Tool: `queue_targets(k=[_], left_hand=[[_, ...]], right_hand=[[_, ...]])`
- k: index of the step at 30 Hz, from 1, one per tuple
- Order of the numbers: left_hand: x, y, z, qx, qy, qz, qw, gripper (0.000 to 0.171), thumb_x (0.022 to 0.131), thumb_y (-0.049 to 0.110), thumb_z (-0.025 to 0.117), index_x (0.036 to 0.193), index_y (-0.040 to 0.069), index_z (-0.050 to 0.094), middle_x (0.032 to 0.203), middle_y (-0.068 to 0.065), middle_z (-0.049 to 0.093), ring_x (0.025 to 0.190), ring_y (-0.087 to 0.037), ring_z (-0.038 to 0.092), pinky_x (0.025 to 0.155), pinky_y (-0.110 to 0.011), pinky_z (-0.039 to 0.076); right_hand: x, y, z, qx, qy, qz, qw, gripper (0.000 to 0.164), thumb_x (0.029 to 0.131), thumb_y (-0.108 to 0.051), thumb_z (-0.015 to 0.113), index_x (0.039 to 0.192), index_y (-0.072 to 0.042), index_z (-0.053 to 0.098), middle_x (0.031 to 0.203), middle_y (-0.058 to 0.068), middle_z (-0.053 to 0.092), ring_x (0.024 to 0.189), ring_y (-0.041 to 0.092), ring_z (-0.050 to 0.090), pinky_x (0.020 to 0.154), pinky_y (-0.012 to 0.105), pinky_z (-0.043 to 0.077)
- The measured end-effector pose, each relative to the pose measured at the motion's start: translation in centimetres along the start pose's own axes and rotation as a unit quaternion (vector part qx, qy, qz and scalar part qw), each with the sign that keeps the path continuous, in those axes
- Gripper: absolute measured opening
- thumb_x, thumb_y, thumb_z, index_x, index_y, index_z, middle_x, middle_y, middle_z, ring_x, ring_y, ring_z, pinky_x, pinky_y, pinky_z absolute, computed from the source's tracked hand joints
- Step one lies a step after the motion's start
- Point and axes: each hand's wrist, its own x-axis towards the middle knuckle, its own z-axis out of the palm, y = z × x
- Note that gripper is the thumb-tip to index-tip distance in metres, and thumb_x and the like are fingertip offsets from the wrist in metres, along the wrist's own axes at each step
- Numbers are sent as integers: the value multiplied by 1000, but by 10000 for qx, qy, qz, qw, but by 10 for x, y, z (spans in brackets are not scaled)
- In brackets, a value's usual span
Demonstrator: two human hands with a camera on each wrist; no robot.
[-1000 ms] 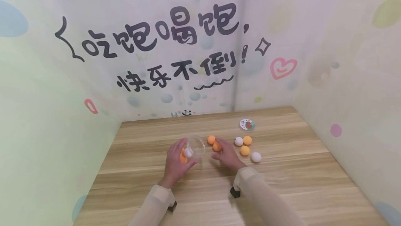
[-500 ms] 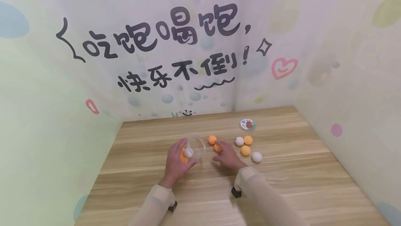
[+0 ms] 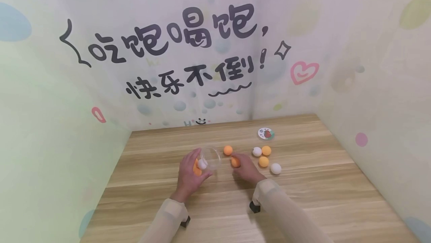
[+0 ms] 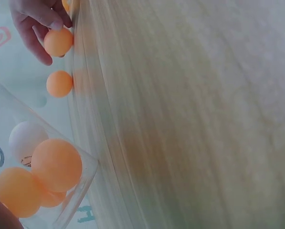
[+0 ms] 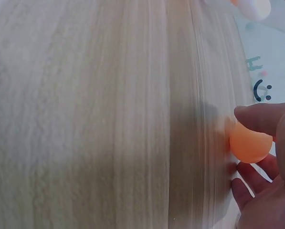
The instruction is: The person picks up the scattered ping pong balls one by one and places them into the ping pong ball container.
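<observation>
My left hand (image 3: 189,174) grips a clear plastic jar (image 3: 220,157) lying tipped on its side, mouth toward the right. Through its wall in the left wrist view show a white ping-pong ball (image 4: 24,143) and several orange ones (image 4: 57,164). To the right of the jar, my right hand (image 3: 248,168) has thumb and fingers around an orange ping-pong ball (image 5: 250,143) at the tabletop. Part of that ball is hidden by the hand. Another orange ball (image 3: 228,150) lies just behind it, between jar and hand.
Right of my right hand lie two white balls (image 3: 275,168) and two yellow-orange balls (image 3: 263,161). A round printed lid (image 3: 266,134) rests farther back on the wooden table (image 3: 151,198). Printed walls (image 3: 168,112) enclose the back and both sides.
The right hand has drawn one orange ball slightly toward the person and to the right, apart from the other orange ball. Left hand and jar stay put.
</observation>
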Motion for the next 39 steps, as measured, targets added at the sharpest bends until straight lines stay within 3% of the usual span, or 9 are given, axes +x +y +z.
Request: queue_targets(k=[8, 13, 22, 26, 30, 33, 39], left_hand=[[0, -2, 1, 27, 116, 18, 9999, 96, 60, 29, 94, 140, 6, 47, 139, -8, 51, 126, -30, 46, 102, -55, 34], [0, -2, 1, -26, 131, -5, 9999, 96, 60, 29, 94, 140, 5, 47, 139, -9, 51, 126, -30, 45, 103, -55, 33], [-1, -4, 1, -196, 221, -99, 9995, 97, 58, 26, 95, 142, 8, 47, 138, -10, 52, 125, -30, 46, 105, -53, 32], [-2, -4, 0, -223, 185, -214, 9994, 97, 60, 27, 94, 143, 11, 45, 138, -9, 51, 125, -31, 45, 104, -53, 32], [-3, -5, 1, -222, 203, -329, 9990, 97, 60, 27, 94, 142, 9, 46, 138, -10, 51, 125, -31, 45, 104, -52, 33], [-3, -6, 1, -245, 266, -335, 9988, 96, 60, 24, 94, 141, 6, 47, 137, -11, 51, 125, -32, 46, 104, -52, 33], [-2, -5, 0, -323, 333, -370, 9982, 95, 60, 22, 94, 142, 10, 47, 136, -12, 52, 124, -34, 46, 104, -51, 34]], right_hand=[[-1, 2, -1, -207, 36, -199, 9996, 48, 75, 10, 65, 122, 8, 60, 119, 22, 63, 115, 39, 55, 101, 53, 40], [-3, 2, -3, -225, -79, 105, 9997, 48, 70, 10, 66, 118, 6, 63, 119, 21, 63, 115, 39, 55, 101, 52, 41], [-4, 3, -3, -74, -85, 471, 9988, 45, 75, 3, 69, 119, 1, 64, 121, 17, 63, 116, 35, 55, 100, 51, 42], [-4, 1, -2, 106, -75, 684, 9976, 48, 77, -1, 71, 124, 1, 61, 122, 16, 62, 115, 33, 55, 100, 50, 42], [-4, -3, -1, 444, -7, 833, 9955, 51, 79, -5, 72, 128, 1, 56, 115, 14, 64, 102, 28, 59, 90, 46, 48], [-4, -8, 1, 732, 110, 830, 9938, 48, 82, -8, 71, 127, 0, 56, 112, 12, 64, 97, 25, 60, 84, 43, 50], [-3, -20, 3, 1171, 478, 791, 9888, 41, 87, -14, 71, 124, -3, 60, 116, 9, 65, 99, 23, 60, 85, 42, 50]])
